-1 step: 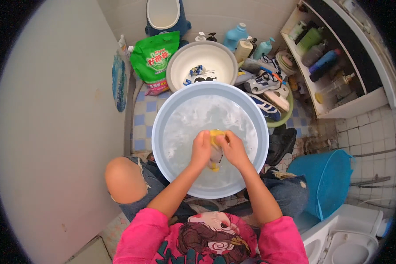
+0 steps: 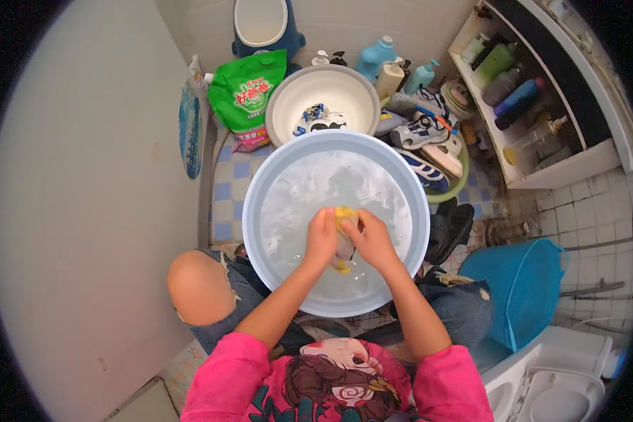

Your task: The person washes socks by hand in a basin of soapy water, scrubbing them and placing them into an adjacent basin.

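A small wet sock (image 2: 344, 246), whitish with yellow at both ends, hangs between my hands over the middle of a light-blue basin (image 2: 252, 218). The basin holds cloudy water (image 2: 288, 190). My left hand (image 2: 321, 235) pinches the sock's upper yellow edge from the left. On the opposite side my right hand (image 2: 373, 238) grips the same part, its thumb against the cloth. The lower yellow end dangles at the water; I cannot tell how deep it dips. My fingers partly cover the fabric.
Behind stands a cream basin (image 2: 278, 105) with patterned cloth pieces (image 2: 320, 119). A green detergent bag (image 2: 246, 95) leans left of it. Right are a green tub (image 2: 457, 184) of shoes, black shoes (image 2: 451, 228) and a blue bucket (image 2: 513, 295). A shelf (image 2: 541, 165) holds bottles.
My right hand's thumb and fingers have shifted slightly lower on the sock. My left hand stays almost where it was, and the ripples on the water look different.
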